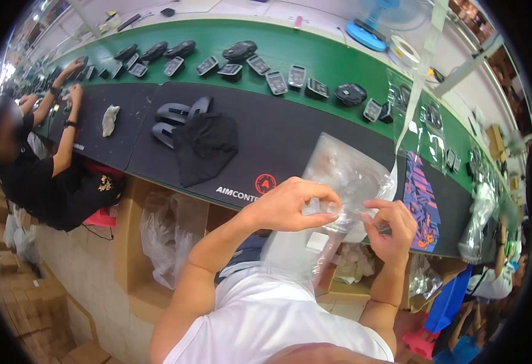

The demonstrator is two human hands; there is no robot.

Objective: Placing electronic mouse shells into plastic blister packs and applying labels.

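Observation:
A clear plastic bag [354, 164] lies crumpled on the dark mat at the table's front edge, and its near part hangs down against my white shirt. My left hand [296, 203] is closed over this bag, thumb and fingertips pinching the film. On the right, my right hand [393, 227] is curled, with thumb and forefinger close together at the bag's other side. Glare on the film makes the exact grip hard to see. A small white label [317, 242] shows on the hanging part. Left of the bag lie a black cloth pouch [208, 145] and grey curved shell parts [181, 114].
Black devices [240, 50] and small boxed parts [276, 83] line the green table strip [326, 51]. A blue fan [366, 35] stands behind. Beneath the table is a cardboard box [135, 242] with plastic bags. A co-worker [35, 158] works at the left. A colourful printed sheet [422, 203] lies right.

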